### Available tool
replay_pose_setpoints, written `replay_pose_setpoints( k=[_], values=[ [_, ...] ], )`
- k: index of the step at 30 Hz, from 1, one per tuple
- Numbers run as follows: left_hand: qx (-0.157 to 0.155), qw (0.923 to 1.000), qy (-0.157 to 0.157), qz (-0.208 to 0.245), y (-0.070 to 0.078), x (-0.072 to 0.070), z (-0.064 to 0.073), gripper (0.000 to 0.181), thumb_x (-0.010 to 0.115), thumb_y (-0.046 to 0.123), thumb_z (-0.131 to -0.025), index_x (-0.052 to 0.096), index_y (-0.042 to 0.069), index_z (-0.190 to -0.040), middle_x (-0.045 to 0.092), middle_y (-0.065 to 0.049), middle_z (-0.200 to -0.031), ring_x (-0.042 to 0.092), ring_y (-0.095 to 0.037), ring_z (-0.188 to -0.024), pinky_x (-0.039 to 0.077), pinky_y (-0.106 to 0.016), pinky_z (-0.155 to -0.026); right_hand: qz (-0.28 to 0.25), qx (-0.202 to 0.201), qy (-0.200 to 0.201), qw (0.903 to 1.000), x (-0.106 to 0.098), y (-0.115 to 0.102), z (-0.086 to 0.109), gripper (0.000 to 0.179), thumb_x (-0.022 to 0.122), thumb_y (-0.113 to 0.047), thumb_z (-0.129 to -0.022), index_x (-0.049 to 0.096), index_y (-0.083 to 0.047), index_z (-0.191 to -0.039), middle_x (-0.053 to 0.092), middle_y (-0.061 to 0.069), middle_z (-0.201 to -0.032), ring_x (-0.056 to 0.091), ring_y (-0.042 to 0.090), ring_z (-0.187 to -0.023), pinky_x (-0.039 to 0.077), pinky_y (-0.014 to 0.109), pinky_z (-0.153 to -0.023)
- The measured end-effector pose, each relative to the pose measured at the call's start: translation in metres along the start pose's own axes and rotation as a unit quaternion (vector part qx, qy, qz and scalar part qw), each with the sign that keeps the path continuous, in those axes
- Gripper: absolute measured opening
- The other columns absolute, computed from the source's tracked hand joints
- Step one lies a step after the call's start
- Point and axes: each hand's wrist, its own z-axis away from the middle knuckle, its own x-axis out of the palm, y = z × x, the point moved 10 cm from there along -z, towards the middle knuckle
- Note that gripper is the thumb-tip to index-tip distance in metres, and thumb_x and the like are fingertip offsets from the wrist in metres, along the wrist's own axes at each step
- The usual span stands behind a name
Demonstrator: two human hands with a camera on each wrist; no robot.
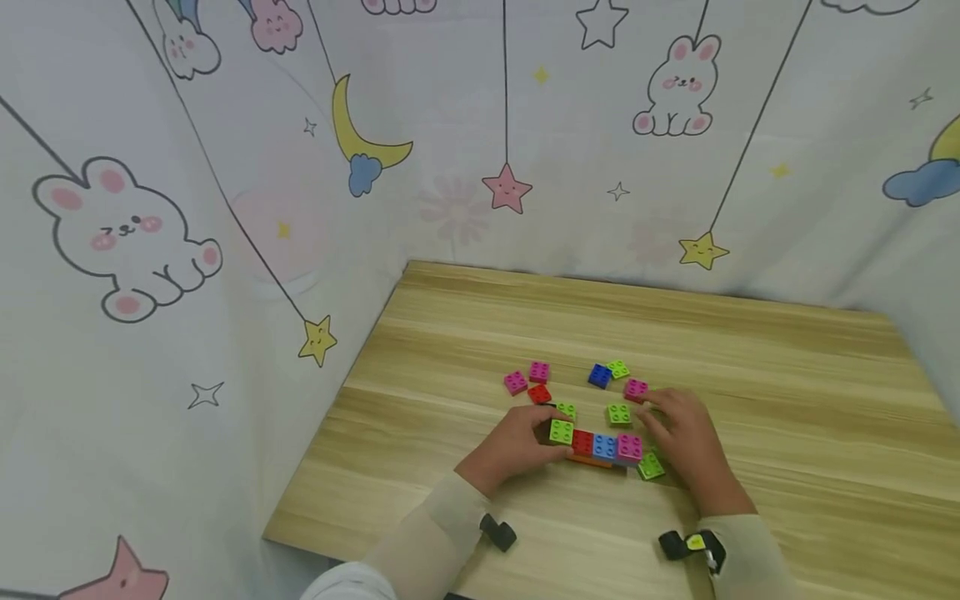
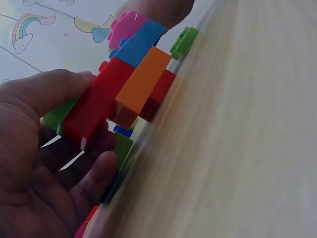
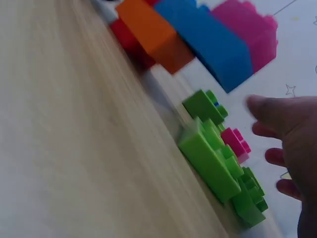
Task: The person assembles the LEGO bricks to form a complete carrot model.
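pinched the left end of the joined brick row (image 1: pixel 604 447) in the left hand (image 1: pixel 513 444), with green, red, blue and pink on top and orange beneath, over the near part of the bench (image 1: pixel 810 383). held the right hand (image 1: pixel 686 429) with fingers loosely parted, just beside a single pink brick (image 1: pixel 636 389); could not tell whether touching it. saw a loose green brick (image 1: pixel 650 466) near the row's right end, and a dark blue brick (image 1: pixel 600 376) farther back.

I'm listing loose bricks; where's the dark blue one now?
In the head view, the dark blue brick lies on the table right of centre, just beside a lime green brick and left of the pink brick by the right hand.
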Motion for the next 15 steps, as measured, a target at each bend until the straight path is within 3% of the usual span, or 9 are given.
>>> replay_pose_setpoints(
  k=[4, 9, 11, 15],
  values=[
    [0.012, 0.9999, -0.005, 0.003, 0.000, 0.001, -0.001, 0.040, 0.087, 0.034, -0.085, 0.074, 0.024, -0.122, 0.067, 0.018, -0.109, 0.058, -0.004, -0.099, 0.051, -0.027, -0.092, 0.022, -0.034, -0.065, 0.9970, 0.017, 0.003, -0.009, 0.044, 0.086, -0.017, -0.084, 0.074, -0.008, -0.126, 0.073, 0.014, -0.121, 0.058, 0.040, -0.113, 0.043, 0.061, -0.098],
    [0.020, 0.9998, -0.004, 0.005, 0.001, 0.000, -0.001, 0.040, 0.087, 0.033, -0.085, 0.075, 0.023, -0.122, 0.068, 0.017, -0.109, 0.058, -0.004, -0.099, 0.050, -0.025, -0.091, 0.048, -0.035, -0.108, 0.9924, 0.028, 0.004, -0.010, 0.042, 0.086, -0.022, -0.085, 0.076, -0.016, -0.126, 0.074, 0.006, -0.122, 0.057, 0.034, -0.112, 0.040, 0.060, -0.094],
    [0.019, 0.9998, -0.002, 0.009, 0.001, -0.001, -0.001, 0.040, 0.087, 0.032, -0.085, 0.075, 0.024, -0.122, 0.068, 0.017, -0.109, 0.058, -0.004, -0.098, 0.051, -0.025, -0.089, 0.050, -0.017, -0.099, 0.9937, 0.026, 0.007, -0.010, 0.042, 0.086, -0.025, -0.086, 0.076, -0.016, -0.126, 0.074, 0.006, -0.120, 0.057, 0.034, -0.114, 0.037, 0.062, -0.096],
    [0.019, 0.9996, -0.003, 0.021, 0.001, -0.002, -0.001, 0.040, 0.088, 0.029, -0.085, 0.074, 0.024, -0.122, 0.067, 0.016, -0.108, 0.057, -0.006, -0.095, 0.052, -0.024, -0.084, 0.021, -0.002, -0.020, 0.9996, 0.001, 0.005, -0.009, 0.042, 0.087, -0.021, -0.085, 0.075, -0.011, -0.124, 0.075, 0.011, -0.116, 0.060, 0.036, -0.113, 0.039, 0.063, -0.096]
  ],
)
